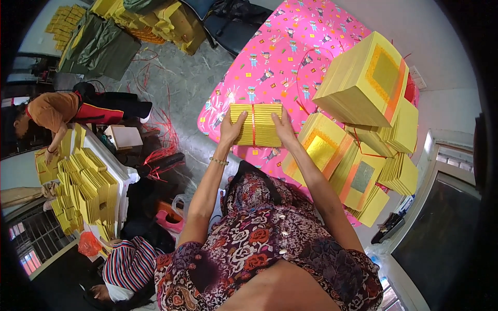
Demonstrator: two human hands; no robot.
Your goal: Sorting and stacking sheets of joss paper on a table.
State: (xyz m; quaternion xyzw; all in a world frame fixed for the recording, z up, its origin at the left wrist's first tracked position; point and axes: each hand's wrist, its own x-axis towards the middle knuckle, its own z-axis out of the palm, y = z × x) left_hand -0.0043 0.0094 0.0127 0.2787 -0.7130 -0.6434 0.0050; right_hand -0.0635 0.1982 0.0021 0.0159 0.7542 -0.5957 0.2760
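Toward twelve o'clock, over the pink sheet, the left hand and right hand clasp opposite sides of a yellow bundle; even inward pressure should keep its layers square beneath the red tie. A large yellow stack sits at its two o'clock.

Letters (tiny) on pink cover

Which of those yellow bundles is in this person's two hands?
The bundle with a red strap around its middle, between the left hand and right hand. The piled bundles farther right have neither hand on them.
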